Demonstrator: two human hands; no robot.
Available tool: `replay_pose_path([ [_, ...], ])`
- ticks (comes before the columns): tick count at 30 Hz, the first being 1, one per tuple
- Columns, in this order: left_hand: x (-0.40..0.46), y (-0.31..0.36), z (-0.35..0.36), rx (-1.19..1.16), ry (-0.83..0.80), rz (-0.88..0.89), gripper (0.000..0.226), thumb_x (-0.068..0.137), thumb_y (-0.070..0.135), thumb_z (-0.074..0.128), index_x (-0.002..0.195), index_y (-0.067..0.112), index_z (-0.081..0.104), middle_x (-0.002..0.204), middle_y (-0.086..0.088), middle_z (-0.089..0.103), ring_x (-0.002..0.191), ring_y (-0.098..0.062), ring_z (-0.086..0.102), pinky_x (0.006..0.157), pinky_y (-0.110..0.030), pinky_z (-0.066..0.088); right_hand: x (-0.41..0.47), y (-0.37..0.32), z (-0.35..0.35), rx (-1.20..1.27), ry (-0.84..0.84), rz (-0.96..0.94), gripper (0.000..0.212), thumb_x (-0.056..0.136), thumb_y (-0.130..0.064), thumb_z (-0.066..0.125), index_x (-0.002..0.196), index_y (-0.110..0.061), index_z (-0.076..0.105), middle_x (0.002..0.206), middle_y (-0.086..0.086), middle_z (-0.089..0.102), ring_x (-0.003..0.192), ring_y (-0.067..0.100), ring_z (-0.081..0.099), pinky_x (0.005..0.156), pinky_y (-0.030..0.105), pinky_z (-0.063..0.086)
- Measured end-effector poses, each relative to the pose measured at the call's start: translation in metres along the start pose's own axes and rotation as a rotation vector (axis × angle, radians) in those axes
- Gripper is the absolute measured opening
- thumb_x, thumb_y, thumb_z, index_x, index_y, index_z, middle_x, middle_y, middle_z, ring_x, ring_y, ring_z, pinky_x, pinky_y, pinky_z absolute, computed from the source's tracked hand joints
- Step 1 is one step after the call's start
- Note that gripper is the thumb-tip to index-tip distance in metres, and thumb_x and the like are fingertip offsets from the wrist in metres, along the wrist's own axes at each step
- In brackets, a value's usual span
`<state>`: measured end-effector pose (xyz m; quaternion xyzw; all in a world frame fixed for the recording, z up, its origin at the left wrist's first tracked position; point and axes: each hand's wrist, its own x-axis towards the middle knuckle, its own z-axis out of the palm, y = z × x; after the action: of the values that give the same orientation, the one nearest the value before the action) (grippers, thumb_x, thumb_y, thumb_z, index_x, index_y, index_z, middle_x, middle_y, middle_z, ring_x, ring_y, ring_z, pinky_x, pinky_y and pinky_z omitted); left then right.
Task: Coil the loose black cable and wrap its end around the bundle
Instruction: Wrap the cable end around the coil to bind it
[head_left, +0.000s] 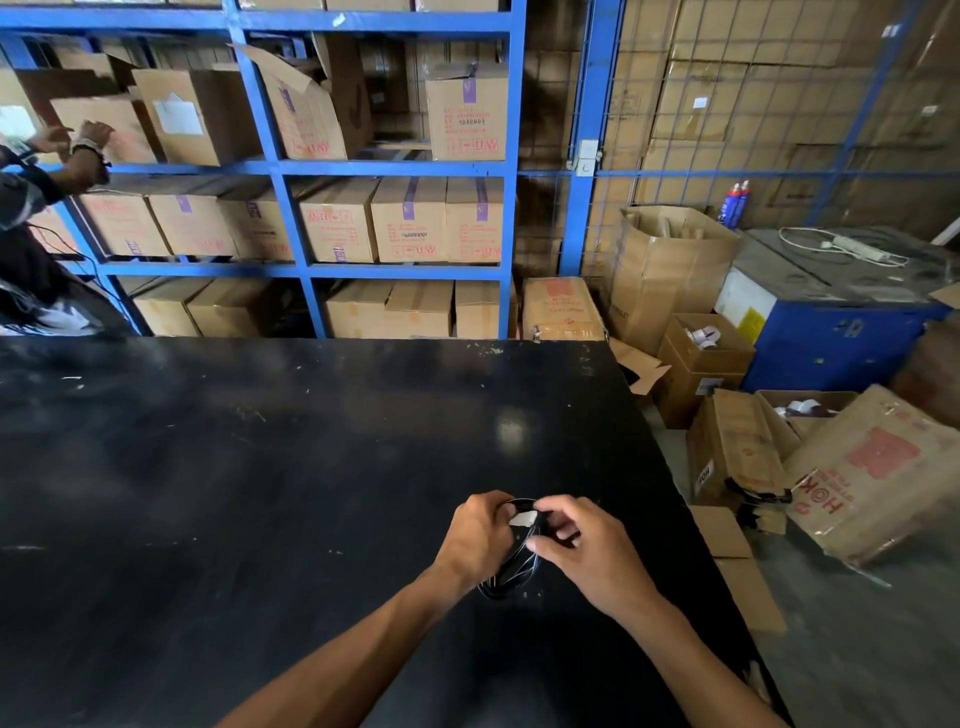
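Note:
The black cable (511, 574) is gathered into a small bundle of loops held between both hands, just above the black table (260, 467). My left hand (480, 538) grips the bundle from the left. My right hand (587, 551) pinches the cable at the top of the bundle, beside a small white tag (523, 518). The lower loops hang down between my wrists. The cable's end is hidden by my fingers.
Blue shelving (291, 218) full of cardboard boxes stands behind the table. Another person's arm (78, 156) reaches to the shelf at the far left. Cardboard boxes (872, 473) lie on the floor right of the table, by a blue machine (831, 322).

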<state>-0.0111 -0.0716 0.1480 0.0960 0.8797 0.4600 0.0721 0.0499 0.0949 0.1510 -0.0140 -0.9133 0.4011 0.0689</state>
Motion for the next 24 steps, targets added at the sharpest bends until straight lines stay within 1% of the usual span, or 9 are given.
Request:
replay_pose_path([
  [4, -0.002, 0.006, 0.001, -0.013, -0.045, 0.003, 0.027, 0.1, 0.015, 0.047, 0.084, 0.022, 0.068, 0.058, 0.013, 0.055, 0.045, 0.005, 0.052, 0.047, -0.009, 0.035, -0.001, -0.002, 0.005, -0.214, 0.208, -0.177, 0.024, 0.094, -0.024, 0.07, 0.118, -0.02, 0.074, 0.098, -0.004, 0.068, 0.082, 0.01, 0.067, 0.069, 0.028, 0.059],
  [7, -0.005, 0.006, 0.0, 0.034, -0.085, 0.059, 0.032, 0.101, 0.016, 0.046, 0.075, 0.027, 0.062, 0.058, 0.013, 0.052, 0.045, 0.0, 0.049, 0.047, -0.009, 0.034, 0.003, -0.002, -0.003, -0.265, 0.283, -0.232, 0.021, 0.094, -0.014, 0.069, 0.114, -0.011, 0.075, 0.092, 0.003, 0.063, 0.069, 0.011, 0.063, 0.056, 0.016, 0.052],
  [9, -0.008, 0.004, -0.004, 0.073, -0.133, 0.122, 0.03, 0.101, 0.016, 0.046, 0.079, 0.022, 0.065, 0.063, 0.011, 0.055, 0.049, 0.001, 0.05, 0.052, -0.011, 0.037, 0.011, -0.002, -0.016, -0.299, 0.295, -0.19, 0.023, 0.094, -0.012, 0.07, 0.116, -0.011, 0.076, 0.089, 0.005, 0.061, 0.068, 0.012, 0.058, 0.057, 0.013, 0.044],
  [12, -0.015, 0.003, -0.008, 0.169, -0.213, 0.37, 0.023, 0.1, 0.012, 0.048, 0.102, 0.013, 0.071, 0.086, 0.001, 0.067, 0.072, -0.003, 0.057, 0.072, -0.023, 0.048, 0.026, -0.001, -0.034, -0.363, 0.181, -0.109, 0.02, 0.096, -0.018, 0.067, 0.114, -0.014, 0.077, 0.096, 0.006, 0.071, 0.081, 0.02, 0.069, 0.071, 0.032, 0.059],
  [14, -0.017, 0.003, -0.008, 0.243, -0.22, 0.552, 0.025, 0.1, 0.014, 0.048, 0.117, 0.011, 0.066, 0.088, -0.003, 0.064, 0.074, -0.011, 0.055, 0.07, -0.027, 0.046, 0.032, -0.004, -0.041, -0.439, 0.104, -0.089, 0.016, 0.095, -0.023, 0.066, 0.106, -0.018, 0.078, 0.096, 0.003, 0.073, 0.086, 0.02, 0.071, 0.076, 0.037, 0.06],
  [16, -0.017, 0.003, -0.008, 0.3, -0.209, 0.642, 0.041, 0.1, 0.017, 0.047, 0.139, 0.01, 0.054, 0.085, -0.002, 0.059, 0.07, -0.008, 0.048, 0.067, -0.024, 0.042, 0.035, -0.007, -0.044, -0.517, 0.02, -0.109, 0.016, 0.094, -0.028, 0.066, 0.103, -0.023, 0.078, 0.096, 0.001, 0.072, 0.086, 0.018, 0.07, 0.074, 0.035, 0.059],
  [20, -0.018, 0.006, -0.01, 0.255, -0.295, 0.521, 0.066, 0.1, 0.018, 0.047, 0.159, 0.015, 0.017, 0.095, -0.007, 0.068, 0.073, -0.008, 0.054, 0.075, -0.028, 0.049, 0.04, -0.011, -0.049, -0.493, -0.345, -0.156, 0.017, 0.095, -0.031, 0.063, 0.104, -0.031, 0.077, 0.087, -0.013, 0.053, 0.083, 0.012, 0.061, 0.067, 0.025, 0.045],
  [22, -0.017, 0.008, -0.012, 0.238, -0.308, 0.432, 0.055, 0.101, 0.017, 0.048, 0.154, 0.018, 0.031, 0.095, -0.006, 0.069, 0.076, -0.011, 0.058, 0.077, -0.03, 0.05, 0.043, -0.011, -0.048, -0.497, -0.434, -0.187, 0.016, 0.096, -0.029, 0.06, 0.102, -0.031, 0.075, 0.086, -0.013, 0.045, 0.084, 0.013, 0.057, 0.072, 0.028, 0.044],
  [24, -0.017, 0.011, -0.013, 0.246, -0.292, 0.384, 0.031, 0.101, 0.015, 0.048, 0.132, 0.013, 0.055, 0.095, -0.007, 0.07, 0.081, -0.019, 0.063, 0.077, -0.036, 0.052, 0.044, -0.012, -0.045, -0.509, -0.456, -0.214, 0.016, 0.098, -0.026, 0.059, 0.101, -0.031, 0.073, 0.087, -0.013, 0.042, 0.085, 0.014, 0.055, 0.074, 0.032, 0.045],
])
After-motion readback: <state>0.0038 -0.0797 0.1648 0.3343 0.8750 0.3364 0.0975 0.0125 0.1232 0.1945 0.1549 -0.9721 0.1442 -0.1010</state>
